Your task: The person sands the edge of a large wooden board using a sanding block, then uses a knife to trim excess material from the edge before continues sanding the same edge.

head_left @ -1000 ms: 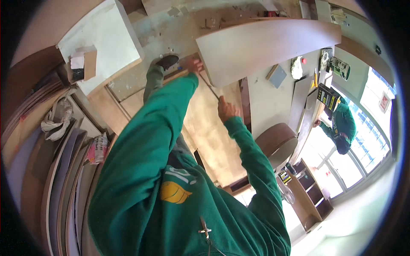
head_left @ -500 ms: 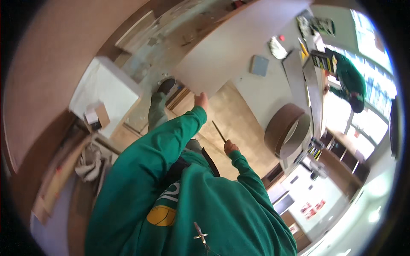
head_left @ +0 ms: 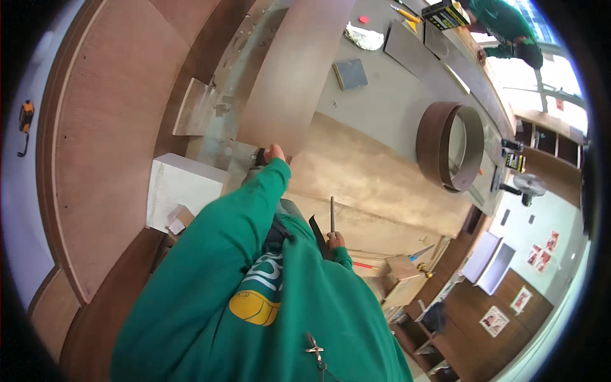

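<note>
My left hand (head_left: 275,153) is closed on the near corner of a long, smooth, pale brown panel (head_left: 293,70), which stretches away toward the far edge. My right hand (head_left: 336,240), close to my body, is wrapped round one end of a narrow grey-brown file (head_left: 332,213). The file points away from me, apart from the panel. Beyond the right hand lies a tan wooden board (head_left: 382,172) on the bench.
A round brown wooden ring (head_left: 436,146) stands on the grey worktop (head_left: 388,121), beside a blue-grey block (head_left: 350,74) and crumpled white cloth (head_left: 364,37). A white box-like cabinet (head_left: 184,184) is at left. A co-worker in a green top (head_left: 506,19) leans at far right.
My view has turned, shifting the scene. The file has swung from slanting left to pointing straight ahead, and my right hand is nearer my body. My left hand stays at the panel's corner.
</note>
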Demonstrator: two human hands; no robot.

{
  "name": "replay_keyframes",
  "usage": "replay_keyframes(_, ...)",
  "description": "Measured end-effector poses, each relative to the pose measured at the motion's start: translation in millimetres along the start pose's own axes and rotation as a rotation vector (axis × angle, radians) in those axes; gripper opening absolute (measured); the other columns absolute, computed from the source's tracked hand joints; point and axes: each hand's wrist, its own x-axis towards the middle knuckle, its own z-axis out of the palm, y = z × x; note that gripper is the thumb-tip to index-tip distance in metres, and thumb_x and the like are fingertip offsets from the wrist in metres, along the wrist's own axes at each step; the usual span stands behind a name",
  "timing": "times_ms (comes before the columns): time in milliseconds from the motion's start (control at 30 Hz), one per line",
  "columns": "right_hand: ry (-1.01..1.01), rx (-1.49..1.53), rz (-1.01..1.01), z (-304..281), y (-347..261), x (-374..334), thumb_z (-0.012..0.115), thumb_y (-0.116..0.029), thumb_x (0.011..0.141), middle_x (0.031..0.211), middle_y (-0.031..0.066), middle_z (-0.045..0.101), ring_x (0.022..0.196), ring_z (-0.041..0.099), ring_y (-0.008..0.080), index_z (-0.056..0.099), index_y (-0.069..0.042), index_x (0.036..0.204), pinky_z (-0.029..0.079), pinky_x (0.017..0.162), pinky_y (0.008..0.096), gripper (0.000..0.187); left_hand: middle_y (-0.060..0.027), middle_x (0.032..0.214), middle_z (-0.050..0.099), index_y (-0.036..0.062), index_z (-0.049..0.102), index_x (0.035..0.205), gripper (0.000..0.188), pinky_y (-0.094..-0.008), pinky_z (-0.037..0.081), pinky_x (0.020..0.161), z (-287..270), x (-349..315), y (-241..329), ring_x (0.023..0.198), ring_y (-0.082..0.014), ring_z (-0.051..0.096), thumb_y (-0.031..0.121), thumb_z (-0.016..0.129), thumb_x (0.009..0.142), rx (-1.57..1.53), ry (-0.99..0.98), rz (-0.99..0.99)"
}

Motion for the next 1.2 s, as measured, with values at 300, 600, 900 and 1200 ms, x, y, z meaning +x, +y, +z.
replay_keyframes(300,0.142,0.382,0.205,36,178,6,0.054,-0.021,0.091,0.058,0.0112,0.053,0.047,0.054,0.0255,0.061,-0.008,0.096,0.045,0.043,0.0417,0.017,-0.0134,0.15,0.042,0.005,0.042,0.137,0.055,-0.0527,0.033,0.112,18,-81,51,0.135,-0.0328,0.044,0.032,0.052,0.09,0.031,-0.098,-0.144)
replay_keyframes(600,-0.04,0.57,0.286,70,249,41,0.055,-0.021,0.089,0.063,0.0158,0.06,0.051,0.06,0.0302,0.062,-0.006,0.102,0.05,0.045,0.0443,0.021,-0.0178,0.157,0.033,0.006,0.022,0.154,0.063,-0.0573,0.031,0.113,-51,-75,149,0.139,-0.0368,0.043,0.028,0.042,0.098,0.313,-0.121,-0.106)
replay_keyframes(900,0.166,0.656,0.065,70,108,57,0.054,-0.022,0.092,0.055,0.0081,0.05,0.038,0.05,0.0212,0.055,-0.005,0.101,0.04,0.033,0.0358,0.019,-0.0293,0.154,0.029,0.0049,0.003,0.158,0.075,-0.0629,0.036,0.109,-56,-39,213,0.134,-0.0477,0.045,0.027,0.044,0.098,0.408,-0.232,-0.32)
replay_keyframes(1200,0.454,0.536,-0.216,91,-127,58,0.056,-0.031,0.097,0.06,0.0043,0.05,0.041,0.049,0.0144,0.055,-0.01,0.101,0.038,0.035,0.0303,0.022,-0.0311,0.147,0.04,0.0037,0.007,0.156,0.071,-0.0607,0.045,0.101,-40,10,240,0.124,-0.0489,0.055,0.027,0.043,0.1,0.628,-0.449,-0.669)
